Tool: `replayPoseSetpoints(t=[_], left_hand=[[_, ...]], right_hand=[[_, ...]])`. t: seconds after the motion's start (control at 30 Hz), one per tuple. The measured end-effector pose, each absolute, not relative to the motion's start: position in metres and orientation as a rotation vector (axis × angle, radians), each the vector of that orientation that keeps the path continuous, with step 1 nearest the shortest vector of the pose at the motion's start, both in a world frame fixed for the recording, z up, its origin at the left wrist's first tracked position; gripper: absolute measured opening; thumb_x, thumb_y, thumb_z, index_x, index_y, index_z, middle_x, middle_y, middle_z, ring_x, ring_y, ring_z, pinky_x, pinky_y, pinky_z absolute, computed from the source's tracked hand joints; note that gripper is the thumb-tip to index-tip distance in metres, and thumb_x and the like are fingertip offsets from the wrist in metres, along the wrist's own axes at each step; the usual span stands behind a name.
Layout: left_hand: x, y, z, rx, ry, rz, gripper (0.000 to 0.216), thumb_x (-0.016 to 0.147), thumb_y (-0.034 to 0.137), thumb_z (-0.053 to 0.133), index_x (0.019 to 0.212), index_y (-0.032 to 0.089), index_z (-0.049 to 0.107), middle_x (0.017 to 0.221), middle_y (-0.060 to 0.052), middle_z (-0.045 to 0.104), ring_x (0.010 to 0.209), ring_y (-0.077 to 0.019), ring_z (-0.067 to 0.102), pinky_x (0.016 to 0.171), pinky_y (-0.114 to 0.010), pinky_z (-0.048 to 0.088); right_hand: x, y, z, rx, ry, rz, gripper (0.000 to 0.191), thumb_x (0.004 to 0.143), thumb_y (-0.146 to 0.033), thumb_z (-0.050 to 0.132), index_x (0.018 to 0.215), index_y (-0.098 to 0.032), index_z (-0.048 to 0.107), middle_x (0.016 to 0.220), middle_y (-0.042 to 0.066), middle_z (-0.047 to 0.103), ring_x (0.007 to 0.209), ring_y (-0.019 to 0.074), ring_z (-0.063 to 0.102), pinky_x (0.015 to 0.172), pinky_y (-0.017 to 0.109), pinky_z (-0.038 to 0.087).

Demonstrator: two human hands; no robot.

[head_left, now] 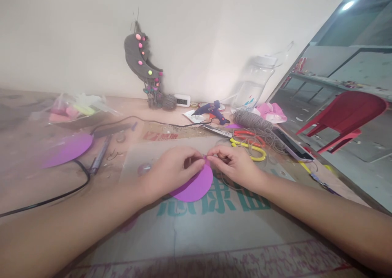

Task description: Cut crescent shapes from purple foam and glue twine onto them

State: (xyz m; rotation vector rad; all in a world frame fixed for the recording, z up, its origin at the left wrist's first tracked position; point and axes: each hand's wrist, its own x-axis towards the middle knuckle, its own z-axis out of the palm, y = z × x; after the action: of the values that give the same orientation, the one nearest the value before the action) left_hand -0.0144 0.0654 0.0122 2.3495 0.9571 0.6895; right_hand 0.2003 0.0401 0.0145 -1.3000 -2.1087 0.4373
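My left hand (179, 167) is closed in a pinch at the top edge of a purple crescent-like cutout (196, 187), which lies over a printed plastic sheet. Close against it, my right hand (231, 161) is also pinched, its fingertips meeting the left ones at the cutout's upper edge. A thin strand that looks like grey yarn shows at the fingertips, and loops of it run beneath my right hand from a grey yarn bundle (254, 121). What lies exactly between the fingertips is partly hidden.
Beyond my hands lie scissors (241, 137) with red and yellow handles and a blue glue gun (212, 111). A phone (292, 144), a water bottle (252, 84) and a small clock (183, 100) stand around. Another purple cutout (69, 149) and a black cable (55, 204) are left. A decorated crescent (134, 55) leans on the wall.
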Motion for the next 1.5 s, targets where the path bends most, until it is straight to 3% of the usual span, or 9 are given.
replayPoseSetpoints(t=[0.23, 0.77, 1.13, 1.5], left_hand=[[-0.0184, 0.0635, 0.0206, 2.272, 0.93, 0.963, 0.024, 0.098, 0.038, 0.049, 0.094, 0.021, 0.065, 0.093, 0.0, 0.065, 0.092, -0.0172, 0.059, 0.085, -0.032, 0.042], [-0.0163, 0.0617, 0.0206, 2.293, 0.965, 0.895, 0.024, 0.093, 0.037, 0.053, 0.079, 0.02, 0.063, 0.084, 0.0, 0.065, 0.086, -0.0183, 0.059, 0.083, -0.035, 0.042], [-0.0153, 0.0628, 0.0206, 2.324, 0.948, 0.902, 0.017, 0.091, 0.029, 0.054, 0.077, 0.021, 0.062, 0.082, 0.0, 0.068, 0.085, -0.0187, 0.062, 0.082, -0.034, 0.046], [-0.018, 0.0633, 0.019, 2.316, 0.98, 0.942, 0.012, 0.087, 0.022, 0.051, 0.092, 0.02, 0.062, 0.095, -0.002, 0.066, 0.095, -0.0201, 0.059, 0.088, -0.036, 0.045]], right_hand=[[0.2005, 0.0393, 0.0152, -1.261, -2.12, 0.415, 0.022, 0.094, -0.035, 0.057, 0.088, -0.018, 0.071, 0.062, -0.002, 0.059, 0.052, 0.0094, 0.046, 0.051, 0.021, 0.034], [0.2001, 0.0375, 0.0143, -1.151, -2.215, 0.222, 0.015, 0.094, -0.026, 0.059, 0.09, -0.019, 0.071, 0.061, -0.003, 0.063, 0.048, 0.0075, 0.045, 0.051, 0.02, 0.033], [0.2009, 0.0376, 0.0136, -1.209, -2.195, 0.285, 0.019, 0.094, -0.033, 0.059, 0.092, -0.019, 0.072, 0.062, -0.002, 0.062, 0.051, 0.009, 0.046, 0.052, 0.021, 0.034], [0.2009, 0.0376, 0.0145, -1.22, -2.186, 0.32, 0.019, 0.094, -0.032, 0.058, 0.092, -0.019, 0.072, 0.063, -0.002, 0.062, 0.051, 0.0087, 0.045, 0.053, 0.021, 0.033]])
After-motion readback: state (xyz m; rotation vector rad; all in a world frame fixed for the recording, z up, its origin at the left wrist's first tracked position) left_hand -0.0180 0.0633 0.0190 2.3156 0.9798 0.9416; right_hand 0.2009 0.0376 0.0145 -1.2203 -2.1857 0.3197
